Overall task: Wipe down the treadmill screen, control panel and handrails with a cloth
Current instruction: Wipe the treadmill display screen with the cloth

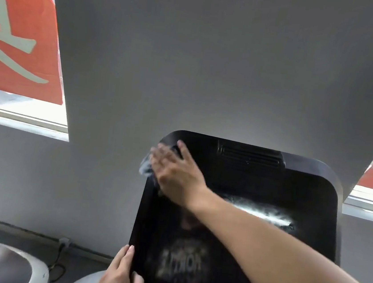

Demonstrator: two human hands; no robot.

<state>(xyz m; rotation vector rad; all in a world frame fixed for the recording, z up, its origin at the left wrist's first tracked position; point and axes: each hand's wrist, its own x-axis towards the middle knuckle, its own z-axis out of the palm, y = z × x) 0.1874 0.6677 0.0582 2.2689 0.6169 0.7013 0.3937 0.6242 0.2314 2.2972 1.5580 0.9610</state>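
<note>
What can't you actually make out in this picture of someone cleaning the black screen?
Head view only:
Cloth: mostly hidden under the right hand, and motion-blurred.
Screen: bottom cut off by the frame edge; its reflected lettering is too blurred to read.
Left hand: wrist runs off the bottom edge.
Control panel and handrails: out of frame.

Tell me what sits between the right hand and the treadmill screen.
A pale cloth, pressed under the right hand against the treadmill screen near its upper left corner; the head view shows its edge poking out.
</note>
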